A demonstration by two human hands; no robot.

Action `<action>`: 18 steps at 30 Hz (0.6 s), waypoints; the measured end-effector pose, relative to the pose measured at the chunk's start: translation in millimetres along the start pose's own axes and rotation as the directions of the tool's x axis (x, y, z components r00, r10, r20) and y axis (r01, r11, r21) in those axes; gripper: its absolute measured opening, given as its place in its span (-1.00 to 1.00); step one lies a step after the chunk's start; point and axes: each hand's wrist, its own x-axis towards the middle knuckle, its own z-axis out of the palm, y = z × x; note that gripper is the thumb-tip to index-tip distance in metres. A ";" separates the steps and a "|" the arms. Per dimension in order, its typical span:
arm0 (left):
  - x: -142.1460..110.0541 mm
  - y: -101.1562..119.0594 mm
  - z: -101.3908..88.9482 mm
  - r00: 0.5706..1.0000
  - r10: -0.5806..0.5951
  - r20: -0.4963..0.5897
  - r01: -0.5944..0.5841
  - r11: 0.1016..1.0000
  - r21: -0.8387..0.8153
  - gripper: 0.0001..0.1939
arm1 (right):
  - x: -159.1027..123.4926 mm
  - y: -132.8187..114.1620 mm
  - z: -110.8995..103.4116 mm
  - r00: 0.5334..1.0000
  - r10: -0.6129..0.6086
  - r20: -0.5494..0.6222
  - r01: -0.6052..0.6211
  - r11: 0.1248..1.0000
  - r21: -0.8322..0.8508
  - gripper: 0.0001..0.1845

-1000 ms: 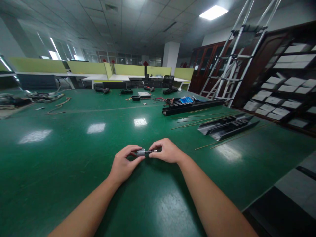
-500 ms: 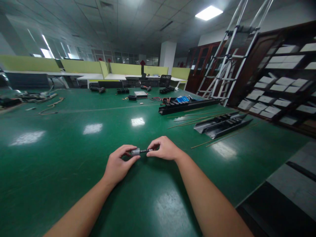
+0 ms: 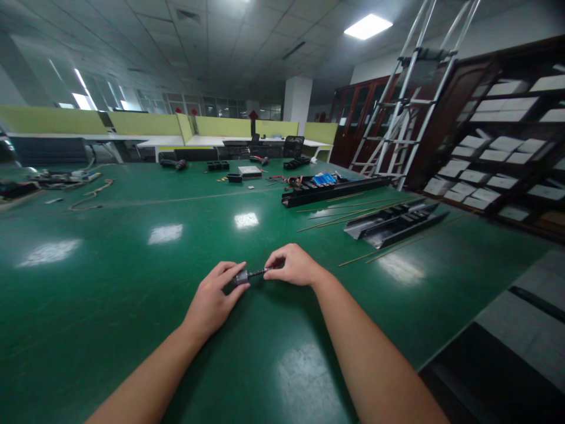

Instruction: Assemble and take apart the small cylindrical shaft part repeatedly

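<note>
A small grey metal cylinder with a thin dark rod coming out of its right end is held just over the green tabletop. My left hand grips the cylinder between thumb and fingers. The thumb and index finger of my right hand pinch the rod's far end, and they hide its tip. The piece slopes slightly, with the rod end higher. Its exact kind is too small to make out.
Black metal channels and thin brass-coloured rods lie to the right. Behind them, a longer black channel carries blue parts and wires. Small black trays and a white box are farther back. Cord lies at left.
The cylinder has tilted, its left end dropping a little, and my left hand's fingers have shifted around it. My right hand keeps its pinch on the rod's end.
</note>
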 end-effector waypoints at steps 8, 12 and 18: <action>-3.8 5.3 1.1 0.998 0.026 0.061 -0.042 0.960 0.277 -0.69 | -2.3 0.6 -4.3 0.999 -0.016 0.039 0.017 0.999 -0.032 -0.76; -3.9 8.3 -2.4 0.996 -0.033 0.085 0.002 0.941 0.338 -0.69 | -4.0 3.2 -8.0 1.000 -0.012 0.003 0.012 0.999 -0.036 -0.77; -12.0 9.7 -41.2 0.977 -0.207 -0.052 0.213 0.960 0.180 -0.56 | -6.6 11.4 -12.6 0.997 0.041 -0.071 -0.041 0.999 0.006 -0.77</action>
